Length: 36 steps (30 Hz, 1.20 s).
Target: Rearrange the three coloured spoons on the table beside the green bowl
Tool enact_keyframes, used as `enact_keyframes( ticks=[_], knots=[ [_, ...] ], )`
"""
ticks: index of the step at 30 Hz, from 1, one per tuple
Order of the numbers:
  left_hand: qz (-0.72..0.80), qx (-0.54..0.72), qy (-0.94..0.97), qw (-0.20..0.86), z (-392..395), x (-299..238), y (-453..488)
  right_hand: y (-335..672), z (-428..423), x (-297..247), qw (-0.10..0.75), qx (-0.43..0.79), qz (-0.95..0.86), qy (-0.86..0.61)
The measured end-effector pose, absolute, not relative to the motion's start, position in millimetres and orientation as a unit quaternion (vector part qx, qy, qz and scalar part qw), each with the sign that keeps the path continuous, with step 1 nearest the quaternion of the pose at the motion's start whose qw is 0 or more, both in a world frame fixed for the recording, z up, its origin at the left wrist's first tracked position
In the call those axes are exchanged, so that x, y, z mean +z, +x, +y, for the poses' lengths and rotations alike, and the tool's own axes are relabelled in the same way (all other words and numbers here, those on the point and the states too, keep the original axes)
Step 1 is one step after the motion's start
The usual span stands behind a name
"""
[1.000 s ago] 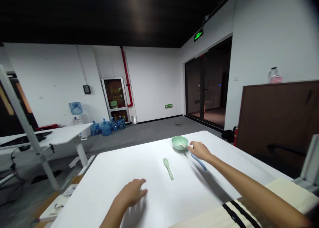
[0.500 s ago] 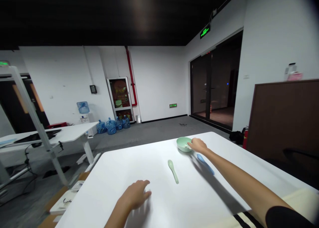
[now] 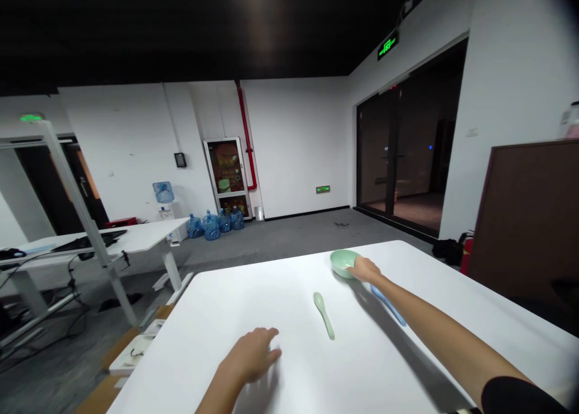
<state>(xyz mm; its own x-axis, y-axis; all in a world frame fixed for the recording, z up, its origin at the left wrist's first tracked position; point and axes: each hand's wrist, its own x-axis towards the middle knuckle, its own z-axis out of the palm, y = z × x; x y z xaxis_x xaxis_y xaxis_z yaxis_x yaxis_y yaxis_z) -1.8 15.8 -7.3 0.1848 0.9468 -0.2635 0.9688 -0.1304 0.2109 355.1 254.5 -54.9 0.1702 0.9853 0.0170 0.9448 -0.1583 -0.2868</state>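
A pale green bowl (image 3: 342, 262) sits near the far edge of the white table (image 3: 253, 299). My right hand (image 3: 365, 270) reaches out to it, fingers curled against its near right rim. A blue spoon (image 3: 388, 304) lies just under my right forearm. A green spoon (image 3: 324, 315) lies in the middle of the table, apart from both hands. My left hand (image 3: 253, 356) rests palm down on the table near me, fingers together and flat, holding nothing.
A second white desk (image 3: 94, 240) with cables stands at the left, a slanted metal post (image 3: 85, 215) beside it. Water bottles (image 3: 212, 224) line the far wall. A brown partition (image 3: 529, 215) stands at the right. A cardboard box (image 3: 136, 353) sits on the floor, left.
My right hand has moved from beside the bowl onto its rim. The view has panned left, so everything has shifted right. The left hand has stayed flat on the table.
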Motion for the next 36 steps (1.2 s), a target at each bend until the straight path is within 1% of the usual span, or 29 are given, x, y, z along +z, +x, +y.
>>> enact_keyframes(
  ticks=[12,20,28,36],
  knots=[
    [0.639,-0.038,0.750,0.168,15.8,-8.7,-3.6,356.2,246.3,-45.8,0.145,0.087,-0.636,-0.753],
    [0.626,-0.034,0.762,0.161,17.0,-13.2,-0.7,398.8,201.5,-31.4,0.174,0.081,-0.659,-0.727],
    [0.619,-0.033,0.768,0.163,6.4,-10.4,-0.4,444.9,151.4,-34.3,0.158,0.093,-0.636,-0.750],
    [0.621,-0.035,0.765,0.166,3.2,-9.6,-1.2,455.4,137.2,-56.2,0.138,0.093,-0.617,-0.769]
  ],
)
